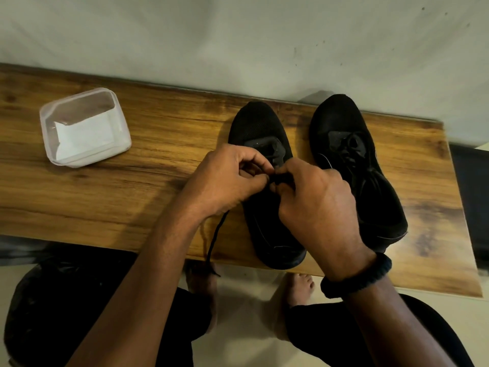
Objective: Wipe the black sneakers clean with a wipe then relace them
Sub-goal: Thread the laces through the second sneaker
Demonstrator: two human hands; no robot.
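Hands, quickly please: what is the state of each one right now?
Left hand: closed, pinching the black lace.
Right hand: closed, pinching the same lace.

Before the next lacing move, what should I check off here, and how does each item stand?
1. Grip on the black shoelace: ok, left hand and right hand both pinch it.
2. Black mesh sneaker under the hands sits flat on the brown wooden table: ok.
3. Eyelet being threaded: cannot tell, the hands hide it.
4. Free lace end kept on the table: not ok, it hangs over the front edge.
5. Second black sneaker out of the way: ok, apart at right.
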